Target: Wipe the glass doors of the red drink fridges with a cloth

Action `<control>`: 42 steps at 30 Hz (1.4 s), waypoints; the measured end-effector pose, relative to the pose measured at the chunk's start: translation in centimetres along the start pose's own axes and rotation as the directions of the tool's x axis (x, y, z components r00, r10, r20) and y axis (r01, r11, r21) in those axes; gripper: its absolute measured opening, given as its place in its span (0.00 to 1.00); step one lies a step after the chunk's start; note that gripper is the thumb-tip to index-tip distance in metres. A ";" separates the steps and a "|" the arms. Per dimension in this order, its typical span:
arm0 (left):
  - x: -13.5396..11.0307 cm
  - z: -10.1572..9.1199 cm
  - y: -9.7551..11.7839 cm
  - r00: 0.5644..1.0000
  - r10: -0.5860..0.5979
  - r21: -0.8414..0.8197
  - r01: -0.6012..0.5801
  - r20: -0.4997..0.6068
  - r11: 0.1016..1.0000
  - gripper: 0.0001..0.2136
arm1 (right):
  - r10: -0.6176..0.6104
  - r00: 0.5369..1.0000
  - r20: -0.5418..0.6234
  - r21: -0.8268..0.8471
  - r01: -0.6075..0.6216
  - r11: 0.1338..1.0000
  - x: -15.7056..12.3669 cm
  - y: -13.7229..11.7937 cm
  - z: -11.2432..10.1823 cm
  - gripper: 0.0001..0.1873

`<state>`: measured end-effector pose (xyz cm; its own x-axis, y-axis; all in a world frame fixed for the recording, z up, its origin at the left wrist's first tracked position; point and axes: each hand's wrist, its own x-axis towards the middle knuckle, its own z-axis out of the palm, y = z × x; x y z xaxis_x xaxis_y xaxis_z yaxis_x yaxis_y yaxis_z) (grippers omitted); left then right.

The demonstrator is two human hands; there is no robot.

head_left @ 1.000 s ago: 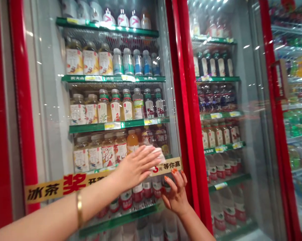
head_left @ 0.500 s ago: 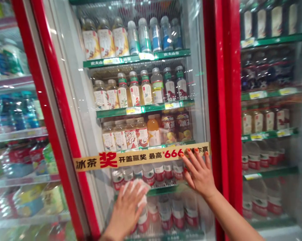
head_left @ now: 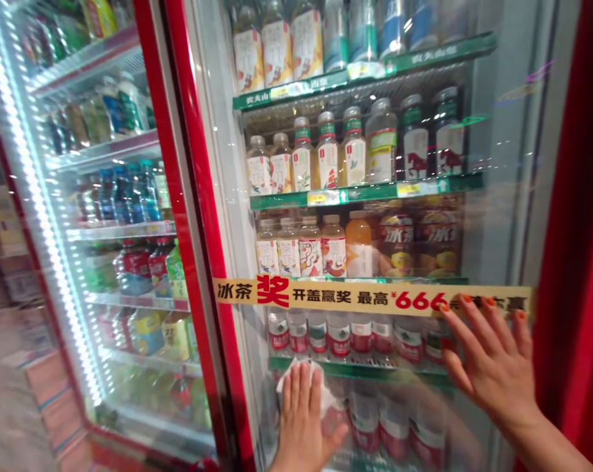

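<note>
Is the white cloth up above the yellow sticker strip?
No, the left hand presses the white cloth flat on the glass door below the yellow strip.

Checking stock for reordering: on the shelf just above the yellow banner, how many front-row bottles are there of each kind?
white-labelled pale bottles: 4
orange drink bottle: 1
ice tea bottles: 2
Total: 7

Door banner [head_left: 355,296] reads 冰茶 奖 开盖赢奖 最高¥666
</note>
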<state>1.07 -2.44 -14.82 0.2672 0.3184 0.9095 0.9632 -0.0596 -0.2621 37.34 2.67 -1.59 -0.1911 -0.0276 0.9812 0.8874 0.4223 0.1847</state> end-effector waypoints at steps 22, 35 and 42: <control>6.4 -2.8 -6.1 0.987 -0.138 -0.119 0.127 -0.086 0.985 0.39 | -0.019 0.999 0.033 -0.036 0.020 0.999 0.1 -0.4 -0.2 0.39; -2.9 -3.6 -3.2 0.999 0.025 -0.093 -0.028 -0.031 0.995 0.40 | -0.017 0.998 0.067 -0.041 0.020 0.999 -0.3 0.0 0.0 0.42; 8.9 -2.1 -4.1 0.927 -0.375 -0.163 0.375 0.029 0.913 0.42 | -0.016 0.995 0.101 -0.106 0.027 0.994 -0.7 0.2 -0.2 0.42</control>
<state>-0.45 -1.39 -5.00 -0.1146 0.3447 0.9317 0.9840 -0.0892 0.1541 37.74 2.61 -2.22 -0.2470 0.0573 0.9673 0.9213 0.3232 0.2162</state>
